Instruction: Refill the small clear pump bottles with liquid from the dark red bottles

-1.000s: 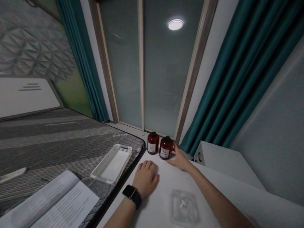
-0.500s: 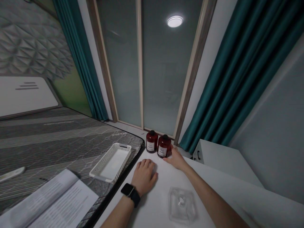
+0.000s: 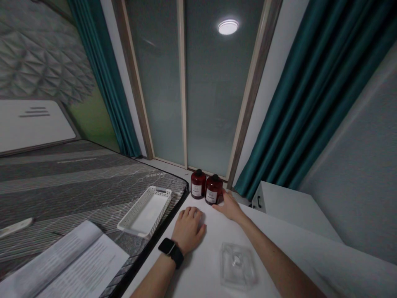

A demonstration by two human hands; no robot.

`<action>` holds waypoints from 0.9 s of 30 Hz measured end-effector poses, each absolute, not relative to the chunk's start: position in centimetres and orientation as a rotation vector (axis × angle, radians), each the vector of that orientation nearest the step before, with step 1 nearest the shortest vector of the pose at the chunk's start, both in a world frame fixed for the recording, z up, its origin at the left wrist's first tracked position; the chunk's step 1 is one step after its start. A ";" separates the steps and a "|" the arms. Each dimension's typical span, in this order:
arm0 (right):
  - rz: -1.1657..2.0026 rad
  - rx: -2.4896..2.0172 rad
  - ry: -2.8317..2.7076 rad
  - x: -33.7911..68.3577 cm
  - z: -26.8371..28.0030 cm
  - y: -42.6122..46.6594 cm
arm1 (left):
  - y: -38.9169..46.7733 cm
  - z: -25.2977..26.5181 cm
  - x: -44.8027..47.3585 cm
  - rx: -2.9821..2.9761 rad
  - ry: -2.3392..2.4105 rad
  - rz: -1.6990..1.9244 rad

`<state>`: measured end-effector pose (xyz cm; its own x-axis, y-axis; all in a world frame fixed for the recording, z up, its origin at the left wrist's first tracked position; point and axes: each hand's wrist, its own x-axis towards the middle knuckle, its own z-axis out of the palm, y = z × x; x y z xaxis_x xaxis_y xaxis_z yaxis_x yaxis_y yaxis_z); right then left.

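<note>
Two dark red bottles with black caps and white labels stand upright side by side at the far end of the white tabletop. My right hand is at the right-hand bottle, its thumb near the front of the base and its fingers round the right side, partly hidden behind it. The left-hand bottle stands close beside it, untouched. My left hand, with a black watch on the wrist, lies palm down on the tabletop, holding nothing. Between my forearms sits a clear plastic container or lid with a round knob.
To the left is a grey mattress with dark edging. On it lie a white perforated basket, an open book and a white long object. A white cabinet stands at right, below green curtains. Sliding glass doors are ahead.
</note>
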<state>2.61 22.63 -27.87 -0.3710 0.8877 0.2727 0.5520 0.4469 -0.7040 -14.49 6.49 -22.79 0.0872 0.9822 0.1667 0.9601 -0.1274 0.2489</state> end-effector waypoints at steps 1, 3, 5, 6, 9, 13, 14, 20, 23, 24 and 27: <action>0.674 -1.207 -2.064 2.6 -27.9 22.6 | 6.5 -22.8 -14.5 2.261 2.025 0.448; 0.668 -1.218 -2.063 2.6 -28.0 22.6 | 6.6 -22.9 -14.5 2.261 2.030 0.442; 0.665 -1.223 -2.057 2.6 -28.1 22.6 | 6.6 -22.9 -14.6 2.261 2.033 0.438; 0.665 -1.221 -2.053 2.6 -28.1 22.7 | 6.6 -23.0 -14.6 2.263 2.032 0.439; 0.668 -1.207 -2.043 2.5 -28.2 22.7 | 6.5 -22.9 -14.6 2.274 2.028 0.453; 0.685 -1.164 -2.042 2.6 -28.2 22.7 | 6.6 -22.9 -14.6 2.284 2.023 0.458; 0.695 -1.145 -2.044 2.7 -28.2 22.6 | 6.6 -22.9 -14.5 2.285 2.022 0.458; 0.777 -1.048 -2.031 3.6 -28.2 21.8 | 6.5 -23.2 -14.6 2.288 2.006 0.488; 0.810 -1.041 -2.013 4.6 -28.4 20.8 | 6.5 -23.2 -14.6 2.297 1.986 0.527; 0.821 -1.041 -2.010 5.0 -28.4 20.4 | 6.4 -23.2 -14.6 2.298 1.976 0.543; 0.855 -1.044 -2.015 6.5 -28.2 19.0 | 6.3 -22.9 -14.3 2.279 1.910 0.626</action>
<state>6.48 19.04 -28.20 -0.4288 0.8589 0.2801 0.3956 0.4572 -0.7965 -14.25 6.32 -22.89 0.1270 0.9615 0.2436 0.9191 -0.2064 0.3356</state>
